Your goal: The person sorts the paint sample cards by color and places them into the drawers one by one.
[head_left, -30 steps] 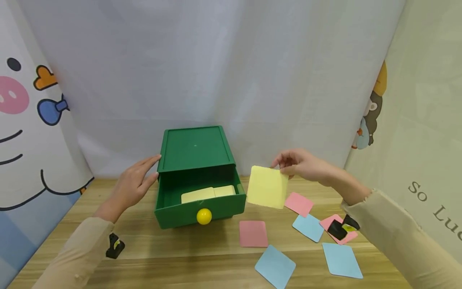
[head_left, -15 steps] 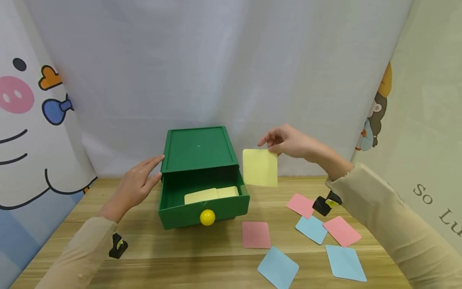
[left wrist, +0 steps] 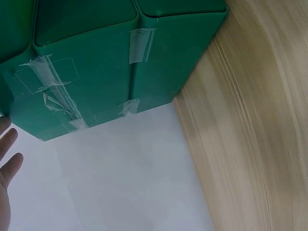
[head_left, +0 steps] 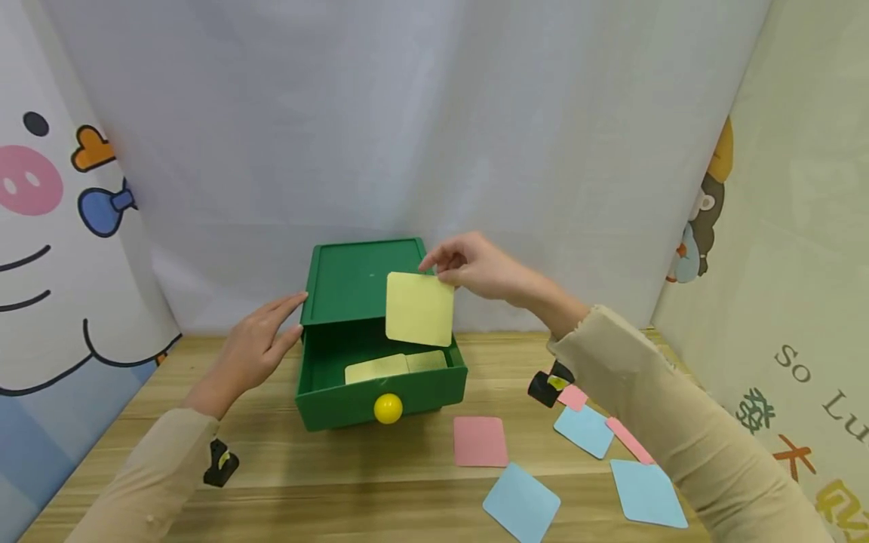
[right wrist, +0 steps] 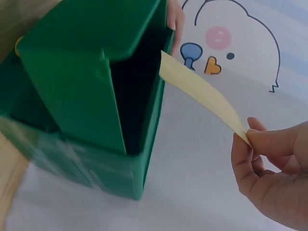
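Your head view: soft, even light, faint shadow in front of the drawer (head_left: pixel 349 402). Your wrist views: dimmer; tape (left wrist: pixel 141 45) shines palely.

- The yellow card (head_left: pixel 419 309) blocks my sight of part of the green box (head_left: pixel 346 290).
- The drawer front (head_left: pixel 428 392) hides the lower parts of the pale cards (head_left: pixel 376 368) behind it.
- The right sleeve (head_left: pixel 665 407) covers most of one pink card (head_left: pixel 627 440).
- The nearest blue card (head_left: pixel 523 501) runs off the head view's bottom.
- The left wrist view's edge crops the left hand (left wrist: pixel 5 175).
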`<state>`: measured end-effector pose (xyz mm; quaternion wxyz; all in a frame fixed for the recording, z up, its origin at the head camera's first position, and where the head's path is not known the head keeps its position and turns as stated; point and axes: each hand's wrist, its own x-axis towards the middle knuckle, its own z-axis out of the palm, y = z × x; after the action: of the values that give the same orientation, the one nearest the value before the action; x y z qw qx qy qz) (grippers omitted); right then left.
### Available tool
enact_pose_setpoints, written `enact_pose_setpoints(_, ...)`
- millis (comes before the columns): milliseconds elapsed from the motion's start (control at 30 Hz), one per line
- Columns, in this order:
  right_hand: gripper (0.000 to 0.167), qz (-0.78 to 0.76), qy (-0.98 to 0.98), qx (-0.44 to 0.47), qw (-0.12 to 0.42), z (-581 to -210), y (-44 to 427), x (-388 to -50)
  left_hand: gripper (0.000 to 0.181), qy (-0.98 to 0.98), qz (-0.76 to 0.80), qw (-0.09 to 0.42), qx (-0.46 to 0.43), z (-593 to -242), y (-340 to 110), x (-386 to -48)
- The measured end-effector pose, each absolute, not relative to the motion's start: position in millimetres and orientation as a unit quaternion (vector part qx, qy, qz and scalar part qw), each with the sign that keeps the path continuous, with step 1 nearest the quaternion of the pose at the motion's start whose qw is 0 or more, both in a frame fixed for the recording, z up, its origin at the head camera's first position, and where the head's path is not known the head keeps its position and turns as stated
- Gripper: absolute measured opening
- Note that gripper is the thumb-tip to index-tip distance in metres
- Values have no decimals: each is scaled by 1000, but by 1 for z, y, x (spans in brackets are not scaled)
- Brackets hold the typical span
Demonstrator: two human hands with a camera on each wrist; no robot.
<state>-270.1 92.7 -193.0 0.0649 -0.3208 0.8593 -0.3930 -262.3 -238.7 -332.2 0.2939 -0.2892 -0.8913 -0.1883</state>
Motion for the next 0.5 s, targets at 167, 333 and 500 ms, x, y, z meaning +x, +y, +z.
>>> enact_pose_setpoints(167,23,-396,844,-351,88,-205,67,-269,45,-892,-188,293,-288,-331,-238,-262)
enact_pose_setpoints(333,23,-395,833,-373,106,-217,48,-269,44,-890,-190,296,-289,-332,-238,-261)
enact_pose_setpoints(500,23,-408,815,-390,131,-230,32,-269,44,-888,-194,298,-291,-332,-238,-261)
